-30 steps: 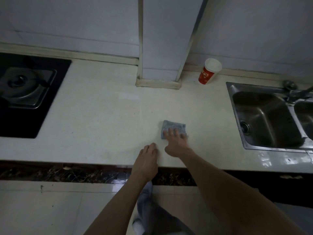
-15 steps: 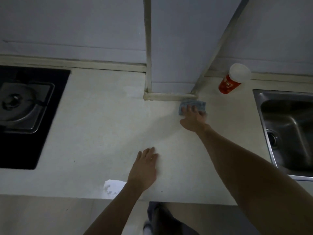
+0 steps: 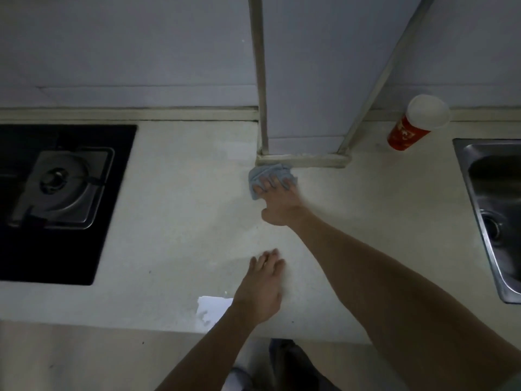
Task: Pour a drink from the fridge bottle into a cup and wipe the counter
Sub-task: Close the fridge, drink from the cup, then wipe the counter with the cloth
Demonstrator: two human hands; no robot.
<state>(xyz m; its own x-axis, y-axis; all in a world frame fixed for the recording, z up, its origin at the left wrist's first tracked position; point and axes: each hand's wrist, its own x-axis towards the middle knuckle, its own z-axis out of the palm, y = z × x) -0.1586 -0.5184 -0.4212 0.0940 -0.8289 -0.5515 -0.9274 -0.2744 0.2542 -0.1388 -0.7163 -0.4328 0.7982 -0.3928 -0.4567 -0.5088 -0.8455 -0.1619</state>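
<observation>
A crumpled blue-grey cloth [image 3: 265, 172] lies on the pale counter [image 3: 174, 215], pushed up against the base of the tiled pillar. My right hand [image 3: 277, 201] presses down on it with the fingers spread over the fabric. My left hand [image 3: 260, 286] rests flat on the counter near its front edge, holding nothing. A red paper cup [image 3: 414, 124] with a white rim stands by the back wall, to the right of the pillar. No bottle is in view.
A black gas hob [image 3: 56, 198] with a steel burner fills the counter's left side. A steel sink [image 3: 496, 210] is set in at the right. The white tiled pillar [image 3: 310, 80] juts out from the back wall. A bright patch [image 3: 212, 307] shows near the front edge.
My right hand has slid the cloth from near the front edge to the pillar's base, then leftwards along it. The view has shifted closer to the counter. My left hand has stayed put.
</observation>
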